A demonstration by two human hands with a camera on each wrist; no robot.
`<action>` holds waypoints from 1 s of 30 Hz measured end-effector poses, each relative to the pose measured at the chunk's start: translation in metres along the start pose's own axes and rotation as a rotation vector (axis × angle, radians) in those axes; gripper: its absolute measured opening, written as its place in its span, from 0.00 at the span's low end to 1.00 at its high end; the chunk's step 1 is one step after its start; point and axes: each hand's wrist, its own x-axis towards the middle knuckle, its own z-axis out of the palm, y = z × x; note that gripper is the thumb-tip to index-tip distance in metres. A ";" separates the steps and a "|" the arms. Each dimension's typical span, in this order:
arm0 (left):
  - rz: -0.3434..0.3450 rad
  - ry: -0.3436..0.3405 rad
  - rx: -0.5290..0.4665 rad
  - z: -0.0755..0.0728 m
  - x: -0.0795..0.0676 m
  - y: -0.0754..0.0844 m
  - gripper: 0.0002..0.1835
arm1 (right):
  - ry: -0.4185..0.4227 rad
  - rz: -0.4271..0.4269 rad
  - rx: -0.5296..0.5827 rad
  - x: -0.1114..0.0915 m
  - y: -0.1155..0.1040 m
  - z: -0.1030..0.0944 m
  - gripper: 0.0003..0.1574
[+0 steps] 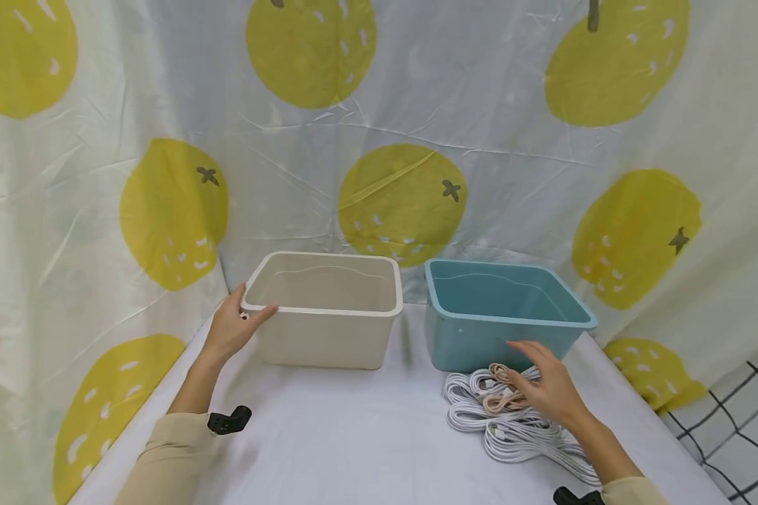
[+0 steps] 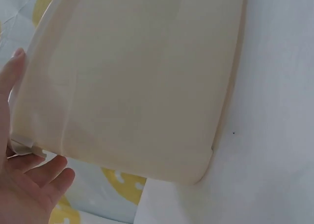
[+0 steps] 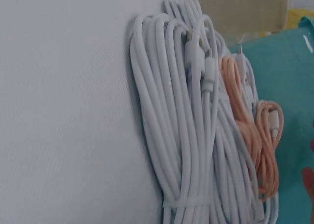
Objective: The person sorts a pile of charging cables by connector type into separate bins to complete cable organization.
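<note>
My left hand [image 1: 230,328] grips the near left corner of a beige plastic storage bin [image 1: 322,340], its thumb lying along the front rim. In the left wrist view the fingers [image 2: 58,181] of that hand curl at the bin's corner. Over a pile of bundled charging cables [image 1: 512,449], mostly white with pink ones [image 3: 245,136] among them, is my right hand [image 1: 552,386], fingers spread and holding nothing. Its fingertips are close to the front wall of a teal storage bin [image 1: 474,344]; whether they touch it I cannot tell.
Both bins stand side by side on a white-covered table [image 1: 328,435], a narrow gap between them. A lemon-print curtain [image 1: 505,189] hangs behind and along the sides. At the lower right is a dark wire grid [image 1: 739,428].
</note>
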 end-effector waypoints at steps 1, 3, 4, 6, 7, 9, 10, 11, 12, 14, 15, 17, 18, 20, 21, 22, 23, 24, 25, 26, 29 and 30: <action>-0.013 -0.005 -0.015 0.000 -0.001 0.000 0.48 | -0.020 0.018 -0.008 -0.004 0.004 -0.001 0.31; -0.043 -0.013 -0.027 -0.001 -0.002 0.002 0.52 | -0.077 0.056 -0.003 -0.010 0.011 -0.004 0.30; -0.057 -0.015 -0.030 -0.002 -0.001 0.003 0.54 | -0.116 0.081 -0.005 -0.012 0.014 -0.006 0.29; -0.074 -0.009 -0.034 -0.002 0.000 0.004 0.57 | -0.194 0.131 0.000 -0.014 0.020 -0.009 0.27; -0.079 -0.004 -0.037 -0.002 0.000 0.004 0.57 | -0.229 0.148 -0.002 -0.015 0.023 -0.010 0.25; -0.087 0.011 -0.045 0.000 0.001 0.002 0.58 | -0.276 0.158 -0.021 -0.015 0.027 -0.010 0.21; -0.088 0.021 -0.056 0.001 0.001 0.001 0.58 | -0.286 0.152 -0.039 -0.014 0.028 -0.009 0.18; -0.091 0.032 -0.067 0.003 0.000 0.000 0.58 | -0.285 0.140 -0.047 -0.014 0.029 -0.008 0.16; -0.095 0.039 -0.083 0.004 -0.001 -0.001 0.57 | -0.279 0.120 -0.067 -0.014 0.031 -0.006 0.15; -0.102 0.052 -0.118 0.006 -0.003 -0.003 0.57 | -0.254 0.092 -0.087 -0.014 0.032 -0.003 0.13; -0.106 0.061 -0.135 0.007 -0.003 -0.004 0.57 | -0.239 0.083 -0.095 -0.013 0.033 -0.001 0.12; -0.113 0.083 -0.159 0.008 -0.005 -0.005 0.56 | -0.217 0.081 -0.089 -0.013 0.033 0.003 0.12; -0.116 0.092 -0.169 0.008 -0.005 -0.006 0.56 | -0.205 0.085 -0.087 -0.013 0.034 0.004 0.12; -0.121 0.110 -0.179 0.008 -0.006 -0.007 0.55 | -0.183 0.100 -0.078 -0.013 0.032 0.006 0.11; -0.119 0.115 -0.181 0.007 -0.006 -0.007 0.55 | -0.177 0.110 -0.071 -0.013 0.032 0.007 0.11; -0.117 0.114 -0.181 0.007 -0.006 -0.007 0.55 | -0.174 0.124 -0.062 -0.013 0.031 0.007 0.11; -0.115 0.111 -0.182 0.007 -0.005 -0.007 0.55 | -0.169 0.141 -0.055 -0.013 0.030 0.006 0.12; -0.113 0.105 -0.182 0.007 -0.005 -0.008 0.55 | -0.165 0.157 -0.047 -0.013 0.028 0.005 0.13; -0.111 0.102 -0.184 0.007 -0.004 -0.008 0.55 | -0.162 0.171 -0.036 -0.012 0.027 0.005 0.14; -0.110 0.098 -0.185 0.007 -0.004 -0.008 0.55 | -0.159 0.183 -0.024 -0.012 0.026 0.004 0.14; -0.108 0.091 -0.195 0.007 -0.004 -0.008 0.55 | -0.137 0.197 -0.008 -0.011 0.022 0.000 0.15; -0.107 0.089 -0.200 0.007 -0.004 -0.007 0.55 | -0.125 0.196 -0.001 -0.010 0.020 -0.001 0.15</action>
